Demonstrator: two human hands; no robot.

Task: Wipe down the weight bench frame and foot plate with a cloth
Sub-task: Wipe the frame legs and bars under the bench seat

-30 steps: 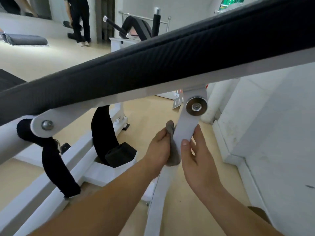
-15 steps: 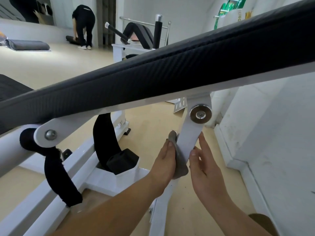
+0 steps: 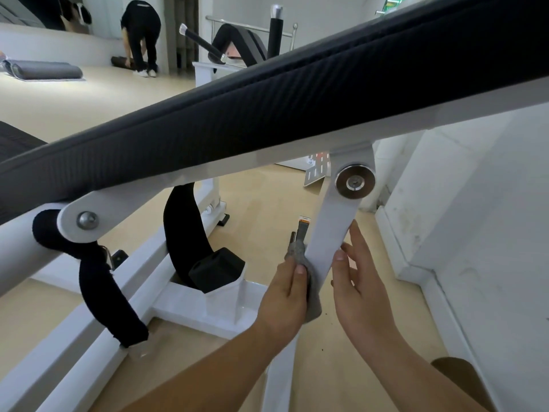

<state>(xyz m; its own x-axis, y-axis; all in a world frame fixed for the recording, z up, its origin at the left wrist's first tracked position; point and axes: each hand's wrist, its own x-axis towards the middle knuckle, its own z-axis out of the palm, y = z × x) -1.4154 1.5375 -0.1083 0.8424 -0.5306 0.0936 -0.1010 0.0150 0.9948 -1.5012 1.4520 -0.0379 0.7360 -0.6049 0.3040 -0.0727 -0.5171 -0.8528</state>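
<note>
A person's left hand (image 3: pixel 285 295) grips a grey cloth (image 3: pixel 296 253), pressing it against the left edge of the white support strut (image 3: pixel 332 230) of a weight bench frame (image 3: pixel 89 337), below the strut's steel pivot washer (image 3: pixel 355 182). The right hand (image 3: pixel 359 281) (fingers straight, slightly apart) touches the strut's right edge, level with the cloth. The black backrest pad (image 3: pixel 267 108) slants overhead. Beyond it, another person (image 3: pixel 141 34) in black bends over near a rolled grey mat (image 3: pixel 47 69).
</note>
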